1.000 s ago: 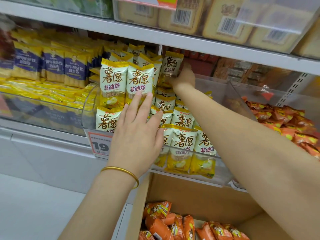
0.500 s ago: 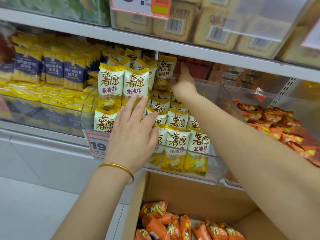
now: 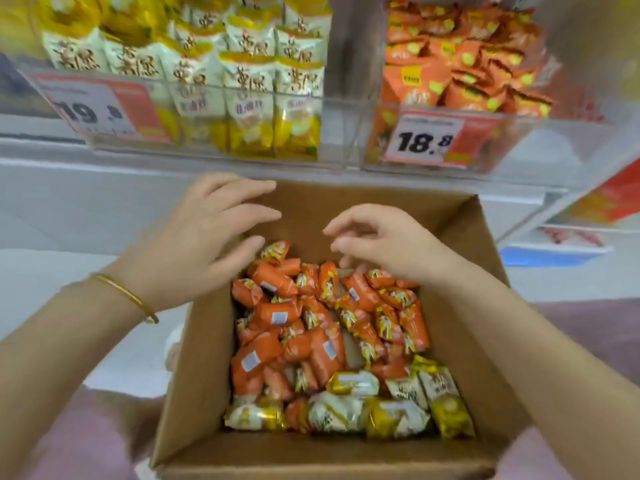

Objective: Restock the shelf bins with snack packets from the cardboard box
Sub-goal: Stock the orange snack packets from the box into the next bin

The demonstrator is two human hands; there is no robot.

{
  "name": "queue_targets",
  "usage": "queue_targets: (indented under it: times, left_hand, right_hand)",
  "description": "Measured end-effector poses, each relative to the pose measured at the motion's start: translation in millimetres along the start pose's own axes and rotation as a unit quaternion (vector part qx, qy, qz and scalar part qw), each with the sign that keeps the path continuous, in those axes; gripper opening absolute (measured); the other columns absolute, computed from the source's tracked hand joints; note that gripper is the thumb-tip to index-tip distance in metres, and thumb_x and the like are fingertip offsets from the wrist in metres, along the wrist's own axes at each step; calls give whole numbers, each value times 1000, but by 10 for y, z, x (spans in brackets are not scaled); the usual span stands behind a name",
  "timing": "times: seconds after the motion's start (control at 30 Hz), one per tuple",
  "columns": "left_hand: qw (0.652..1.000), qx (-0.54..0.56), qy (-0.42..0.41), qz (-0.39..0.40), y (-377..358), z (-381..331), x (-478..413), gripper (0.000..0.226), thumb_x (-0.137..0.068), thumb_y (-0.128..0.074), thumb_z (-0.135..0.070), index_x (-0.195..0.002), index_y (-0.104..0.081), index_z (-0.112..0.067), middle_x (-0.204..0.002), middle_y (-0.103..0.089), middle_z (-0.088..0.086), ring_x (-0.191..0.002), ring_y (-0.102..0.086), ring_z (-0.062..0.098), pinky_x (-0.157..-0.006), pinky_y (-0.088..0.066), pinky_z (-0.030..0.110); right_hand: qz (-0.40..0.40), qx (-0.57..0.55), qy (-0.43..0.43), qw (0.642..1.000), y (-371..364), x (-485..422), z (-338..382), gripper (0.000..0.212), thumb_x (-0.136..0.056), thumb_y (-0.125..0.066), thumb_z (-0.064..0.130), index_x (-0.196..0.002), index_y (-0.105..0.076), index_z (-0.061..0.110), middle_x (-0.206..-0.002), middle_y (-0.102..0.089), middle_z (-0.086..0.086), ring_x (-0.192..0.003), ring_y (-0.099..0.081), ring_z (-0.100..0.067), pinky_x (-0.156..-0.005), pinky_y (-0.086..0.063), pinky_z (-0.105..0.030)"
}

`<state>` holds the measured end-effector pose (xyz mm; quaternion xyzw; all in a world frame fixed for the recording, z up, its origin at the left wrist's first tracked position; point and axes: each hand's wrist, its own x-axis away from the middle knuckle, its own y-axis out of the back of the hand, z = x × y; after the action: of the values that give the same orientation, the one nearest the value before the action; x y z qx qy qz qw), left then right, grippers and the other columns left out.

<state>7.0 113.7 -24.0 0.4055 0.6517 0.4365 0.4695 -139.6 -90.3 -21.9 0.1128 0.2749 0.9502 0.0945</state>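
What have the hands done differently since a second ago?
Both hands came down from the yellow-packet bin to the cardboard box. The right hand let go of the packet it was placing at the bin's back; the left hand left the front packets it steadied. Both hover empty over the orange packets. The bin stays full, the box in place.
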Motion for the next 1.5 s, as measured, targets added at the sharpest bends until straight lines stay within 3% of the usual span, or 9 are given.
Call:
queue_targets:
  times: [0.07,0.2,0.37,0.63,0.9,1.07,1.2,1.4,1.5]
  left_hand:
    - [997,6,-25,68,-209,-198,95,45,-90,-38,-37,-114,-66,-12,-133,-54,9,-120,-46,33,-105,-30,37]
    - [992,39,-25,116,-524,-553,232,47,-89,-37,-41,-116,-66,-16,-132,-56,7,-121,-45,30,-103,-39,44]
    - [986,45,-38,159,-764,-700,213,54,-90,-34,-46,-119,-63,-10,-131,-56,9,-122,-44,24,-102,-41,46]
    - [980,7,-112,163,-905,-778,-57,35,-83,-49,-27,-101,-71,-6,-112,-65,16,-102,-61,35,-84,-52,49]
    - [980,2,-100,174,-878,-852,-88,36,-86,-51,-30,-111,-68,-11,-123,-61,13,-114,-55,35,-90,-50,47]
    - [944,118,41,306,-941,-953,-129,63,-92,-55,-36,-147,-25,-27,-149,-31,-5,-137,-28,14,-112,-26,28]
    - [899,344,109,247,-842,-966,-270,70,-83,-69,-32,-141,-31,-38,-139,-43,-12,-122,-47,6,-103,-41,28]
    - [817,477,271,177,-729,-798,-347,43,-74,-75,-41,-108,-51,-31,-108,-62,-2,-95,-67,16,-81,-57,38]
    - [771,476,404,129,-754,-649,-323,47,-79,-71,-40,-115,-51,-18,-109,-64,6,-87,-70,17,-69,-60,32]
  right_hand:
    - [42,79,-61,994,-165,7,-440,19,-88,-64,7,-106,-65,6,-86,-62,-4,-63,-60,-7,-55,-46,-11]
    - [154,128,-171,965,-447,278,-1136,25,-92,-61,13,-115,-62,6,-79,-55,5,-71,-53,-13,-47,-43,-11]
    - [436,256,-221,834,-655,606,-1588,52,-83,-71,36,-130,-55,20,-136,-45,2,-126,-43,-19,-95,-40,-29]
    - [477,430,-194,742,-848,868,-1904,78,-76,-67,59,-142,-40,29,-147,-31,-8,-132,-33,-33,-100,-37,-44]
    - [408,373,-167,817,-703,759,-1658,41,-77,-66,53,-86,-59,14,-97,-56,-5,-79,-55,-19,-57,-42,-28]
    - [302,173,-181,920,-198,586,-1025,27,-83,-64,43,-84,-61,16,-85,-60,0,-77,-56,-16,-63,-45,-29]
    - [275,55,-187,942,116,624,-713,21,-88,-62,36,-90,-61,16,-93,-60,3,-90,-61,-15,-82,-54,-36]
    - [201,-36,-230,951,369,547,-618,47,-89,-41,60,-104,-63,21,-107,-68,4,-93,-67,-13,-72,-55,-29]
    - [109,-4,-216,970,345,458,-703,19,-90,-62,37,-96,-60,19,-110,-60,-4,-86,-59,-17,-63,-51,-29]
